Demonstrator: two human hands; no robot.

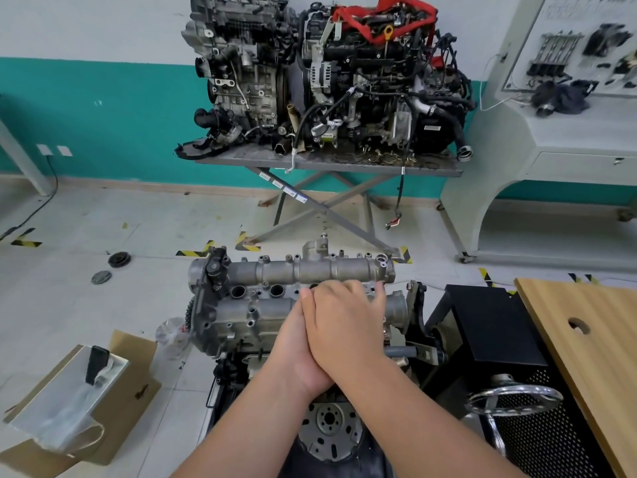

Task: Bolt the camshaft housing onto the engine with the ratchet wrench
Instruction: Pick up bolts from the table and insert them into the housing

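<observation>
While under stacked hands (331, 326), grey ribbed camshaft housing (262, 291).

Both hands (339, 326) cover the camshaft housing (293, 288) at three o'clock; its nine o'clock half lies bare, black stand (489, 336) crowding right.

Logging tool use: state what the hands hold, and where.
Cannot tell: right hand lies over left hand on the grey metal camshaft housing, hiding any tool.
</observation>
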